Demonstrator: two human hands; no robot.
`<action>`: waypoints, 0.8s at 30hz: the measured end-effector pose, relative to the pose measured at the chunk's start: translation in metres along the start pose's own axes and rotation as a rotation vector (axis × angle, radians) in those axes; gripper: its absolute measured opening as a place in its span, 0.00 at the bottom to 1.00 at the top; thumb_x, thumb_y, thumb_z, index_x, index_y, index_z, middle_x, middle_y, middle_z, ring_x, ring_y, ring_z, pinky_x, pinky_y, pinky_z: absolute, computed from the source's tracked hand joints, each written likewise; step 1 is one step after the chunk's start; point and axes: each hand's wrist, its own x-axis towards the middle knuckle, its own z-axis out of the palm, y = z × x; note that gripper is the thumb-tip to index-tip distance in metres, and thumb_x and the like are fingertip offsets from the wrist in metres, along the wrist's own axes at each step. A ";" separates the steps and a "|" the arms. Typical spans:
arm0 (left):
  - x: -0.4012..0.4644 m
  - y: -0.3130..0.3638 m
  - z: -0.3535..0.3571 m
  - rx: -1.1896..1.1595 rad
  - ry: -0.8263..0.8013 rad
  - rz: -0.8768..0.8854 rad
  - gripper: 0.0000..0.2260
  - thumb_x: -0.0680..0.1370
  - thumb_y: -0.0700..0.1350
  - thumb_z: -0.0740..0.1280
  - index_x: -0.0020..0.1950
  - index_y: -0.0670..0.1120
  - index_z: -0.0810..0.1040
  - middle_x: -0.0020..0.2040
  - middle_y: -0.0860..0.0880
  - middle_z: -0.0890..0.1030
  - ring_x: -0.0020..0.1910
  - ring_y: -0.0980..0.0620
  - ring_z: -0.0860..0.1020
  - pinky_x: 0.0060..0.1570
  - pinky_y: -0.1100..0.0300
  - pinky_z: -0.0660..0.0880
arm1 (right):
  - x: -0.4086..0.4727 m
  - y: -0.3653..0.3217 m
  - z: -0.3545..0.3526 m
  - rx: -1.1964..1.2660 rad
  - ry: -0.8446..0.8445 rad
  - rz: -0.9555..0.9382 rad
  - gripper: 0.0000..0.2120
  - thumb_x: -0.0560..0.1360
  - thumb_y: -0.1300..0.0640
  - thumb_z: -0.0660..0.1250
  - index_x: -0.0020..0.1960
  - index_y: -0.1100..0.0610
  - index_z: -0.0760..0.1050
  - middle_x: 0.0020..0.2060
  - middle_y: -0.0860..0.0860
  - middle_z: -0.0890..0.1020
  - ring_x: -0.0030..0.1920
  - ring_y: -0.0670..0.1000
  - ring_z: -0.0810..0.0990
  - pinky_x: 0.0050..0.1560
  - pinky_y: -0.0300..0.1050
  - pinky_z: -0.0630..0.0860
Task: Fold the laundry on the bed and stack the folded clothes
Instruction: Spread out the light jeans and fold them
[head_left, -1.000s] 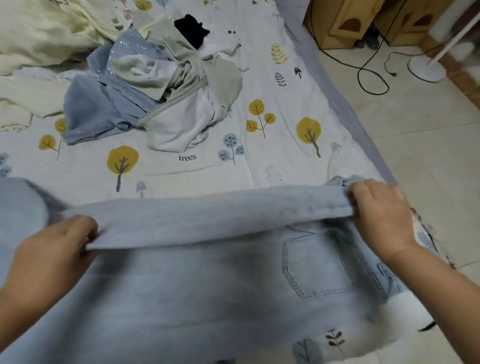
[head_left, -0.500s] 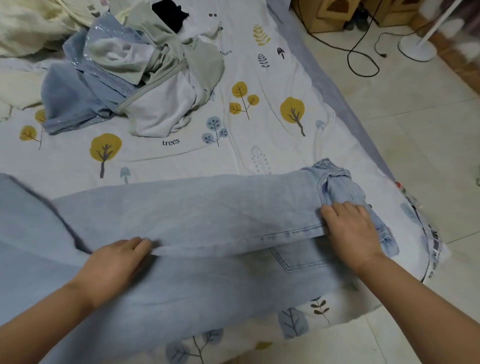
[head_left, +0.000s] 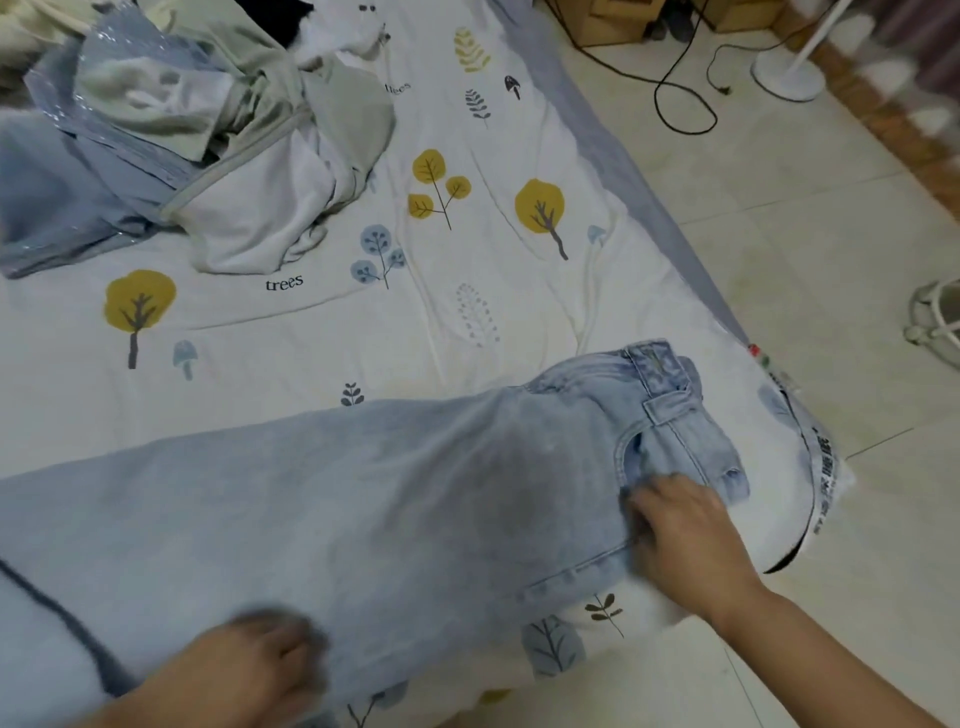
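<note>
**Q:** What has changed on the bed?

**A:** Since a second ago, the upper leg of the pale blue jeans (head_left: 395, 499), which both hands were then holding up as a lifted band, has been laid down over the lower leg. The jeans now lie folded lengthwise across the near part of the bed (head_left: 311, 338), waistband near the right-hand corner, legs running off to the left.

**Q:** What are the hands doing?

**A:** The right hand (head_left: 685, 530) rests on the denim just below the waistband, fingers bent against the edge by the front pocket; whether it pinches the cloth or only presses, I cannot tell. The left hand (head_left: 249, 665) is blurred with motion at the near edge of the leg, so its grip is also unclear.

**Q:** How should this step be done well?

**A:** Probably by sweeping both palms outward so the two legs match seam to seam, and tucking in the bunched waistband, before folding crosswise. Part of the jeans overhangs the near edge, so shifting them inward may help.

**Q:** What lies around?

**A:** A heap of unfolded clothes (head_left: 197, 145) sits well apart at the far left, on a sheet printed with trees. Beyond the bed is tiled floor with a black cable (head_left: 675, 88) and a white fan base (head_left: 787, 78).
</note>
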 end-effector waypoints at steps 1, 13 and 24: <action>0.015 0.001 -0.005 0.007 0.004 -0.012 0.32 0.83 0.52 0.41 0.35 0.53 0.82 0.32 0.58 0.82 0.32 0.62 0.80 0.33 0.71 0.72 | 0.005 0.001 -0.003 0.083 0.072 0.110 0.11 0.58 0.69 0.73 0.39 0.60 0.77 0.38 0.56 0.78 0.42 0.60 0.76 0.43 0.52 0.71; 0.185 -0.020 0.023 0.049 -0.250 -0.629 0.20 0.79 0.58 0.56 0.67 0.49 0.67 0.64 0.48 0.73 0.65 0.47 0.69 0.64 0.51 0.57 | 0.053 0.045 -0.036 0.774 -0.179 0.715 0.13 0.74 0.48 0.68 0.48 0.59 0.78 0.39 0.51 0.82 0.41 0.51 0.81 0.38 0.41 0.77; 0.195 -0.041 0.036 0.002 -0.342 -0.562 0.22 0.75 0.65 0.58 0.59 0.49 0.71 0.55 0.48 0.76 0.57 0.46 0.74 0.53 0.53 0.65 | 0.044 0.070 -0.020 0.185 -0.203 0.812 0.13 0.73 0.53 0.67 0.53 0.58 0.73 0.53 0.59 0.78 0.54 0.60 0.75 0.49 0.48 0.73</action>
